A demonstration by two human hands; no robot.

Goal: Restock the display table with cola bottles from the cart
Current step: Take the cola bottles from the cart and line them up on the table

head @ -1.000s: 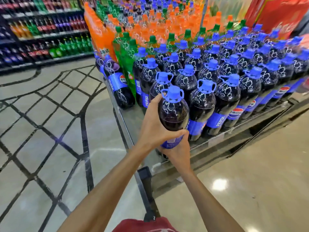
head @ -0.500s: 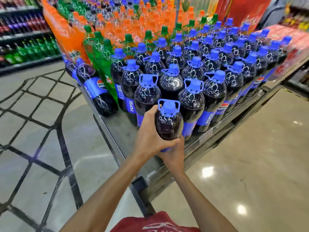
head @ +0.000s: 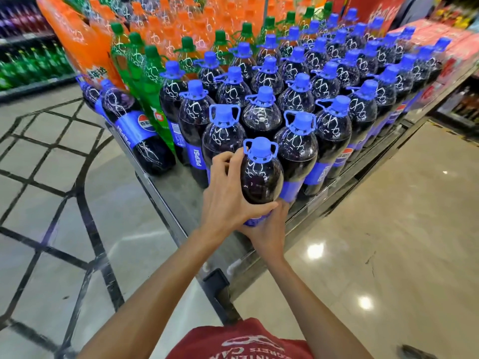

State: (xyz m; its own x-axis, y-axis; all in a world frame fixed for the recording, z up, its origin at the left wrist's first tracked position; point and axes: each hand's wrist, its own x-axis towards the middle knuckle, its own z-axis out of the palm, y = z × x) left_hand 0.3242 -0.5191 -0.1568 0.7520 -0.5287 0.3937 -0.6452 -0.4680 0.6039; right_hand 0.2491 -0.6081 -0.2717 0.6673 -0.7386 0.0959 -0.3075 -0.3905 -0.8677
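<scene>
Cola bottle (head: 261,177) with a blue handled cap is upright at the near corner of the counter (head: 178,195), just in front of the rows of other cola bottles (head: 334,120). Our left hand (head: 225,200) wraps its side, fingers (head: 228,158) curled round it and thumb across the front. Our right hand (head: 268,233) grips it lower down, at the label. We cannot tell whether its base touches the counter.

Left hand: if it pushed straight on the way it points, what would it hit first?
Probably the front-row cola bottle just behind; the left hand grips the held bottle beside it. Depth is unclear.
</scene>
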